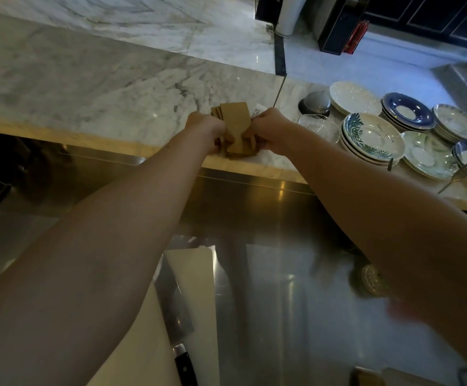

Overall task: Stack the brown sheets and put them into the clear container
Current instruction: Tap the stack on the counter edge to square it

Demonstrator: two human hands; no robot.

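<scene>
You've got the brown sheets [236, 126] pinched btwn both hands at the marble counter [87, 87] edge, left hand [206, 126] & right hand [271, 129] fingers closed on opposite sides, prob. to square the fanned pile; clear container not visible.

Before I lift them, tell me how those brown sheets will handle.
The brown sheets look thin and flat with crisp edges, so probably light and slightly stiff, like card. They lie fanned and uneven between the left hand and right hand, so they may slide apart unless squared up. They sit near the marble counter edge; a push could tip some off.
</scene>
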